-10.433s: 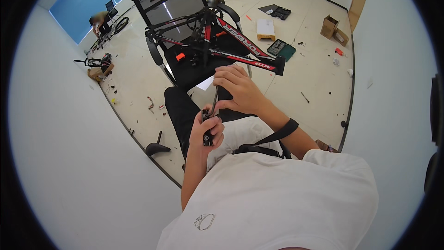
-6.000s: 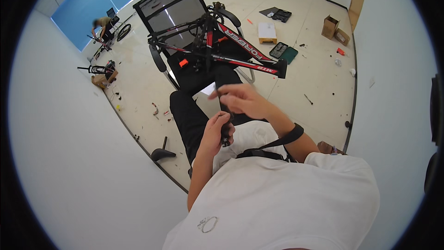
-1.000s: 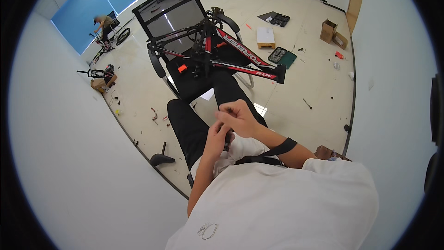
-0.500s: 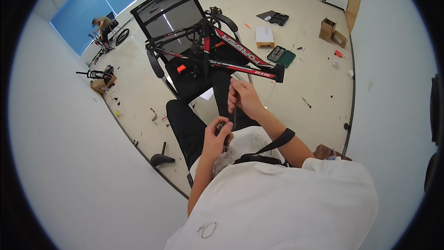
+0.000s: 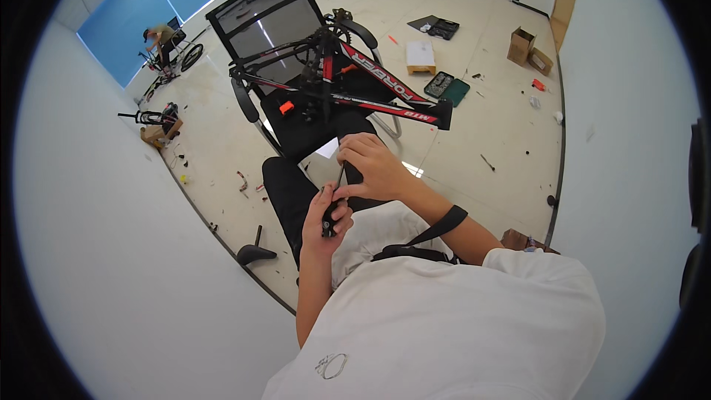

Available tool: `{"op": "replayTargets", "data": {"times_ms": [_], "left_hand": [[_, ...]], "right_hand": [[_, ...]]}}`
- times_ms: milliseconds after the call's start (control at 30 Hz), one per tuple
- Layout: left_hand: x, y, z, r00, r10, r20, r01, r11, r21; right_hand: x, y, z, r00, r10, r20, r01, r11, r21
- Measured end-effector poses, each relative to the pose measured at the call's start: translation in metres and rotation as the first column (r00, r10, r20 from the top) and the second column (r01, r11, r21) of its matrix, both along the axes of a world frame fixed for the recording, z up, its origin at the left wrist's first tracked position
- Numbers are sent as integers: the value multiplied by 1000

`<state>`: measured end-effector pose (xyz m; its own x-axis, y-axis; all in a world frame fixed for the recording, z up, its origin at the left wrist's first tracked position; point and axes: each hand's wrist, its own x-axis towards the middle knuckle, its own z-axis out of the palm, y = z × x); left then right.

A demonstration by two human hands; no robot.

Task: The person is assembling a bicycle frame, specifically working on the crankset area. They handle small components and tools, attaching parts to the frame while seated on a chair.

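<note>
My left hand (image 5: 323, 224) is closed round a small black part (image 5: 328, 228), its exact kind partly covered by the fingers. Just above it, my right hand (image 5: 372, 167) pinches a thin dark rod (image 5: 341, 176), which runs down toward the black part. The two hands almost touch, over my lap. In front of them a red, black and white bicycle frame (image 5: 355, 100) lies across the seat and armrests of a black mesh-backed chair (image 5: 278, 33). An orange thing (image 5: 286, 107) rests on the seat beside the frame.
Right of the chair lie an open green tool case (image 5: 455, 91), a black case (image 5: 443, 28), a white-topped box (image 5: 421, 55) and cardboard boxes (image 5: 521, 44). A bicycle saddle (image 5: 255, 254) lies by the left wall. At the far left a person (image 5: 159, 38) sits beside a wheel (image 5: 192, 57).
My right hand has moved left and turned, bringing the rod over the black part. My left hand has shifted slightly left and tilted, so more of the black part shows.
</note>
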<state>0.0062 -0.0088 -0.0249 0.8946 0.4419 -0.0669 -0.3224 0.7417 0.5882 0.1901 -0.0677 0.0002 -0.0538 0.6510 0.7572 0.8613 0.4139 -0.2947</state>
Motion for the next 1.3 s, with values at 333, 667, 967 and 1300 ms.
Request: {"op": "replayTargets", "data": {"times_ms": [333, 667, 967, 1300], "left_hand": [[10, -9, 9, 972, 162, -167, -137, 978, 155], [19, -16, 7, 911, 339, -234, -189, 849, 494], [22, -20, 3, 875, 285, -392, 9, 799, 601], [23, -23, 4, 888, 298, -350, 11, 747, 664]], "right_hand": [[2, 2, -17, 961, 77, -264, -105, 990, -92], [-14, 21, -35, 213, 8, -977, -248, 968, -46], [-18, 15, -28, -632, -82, -771, -420, 872, 252], [-4, 9, -21, -631, -135, -764, -556, 766, 323]]}}
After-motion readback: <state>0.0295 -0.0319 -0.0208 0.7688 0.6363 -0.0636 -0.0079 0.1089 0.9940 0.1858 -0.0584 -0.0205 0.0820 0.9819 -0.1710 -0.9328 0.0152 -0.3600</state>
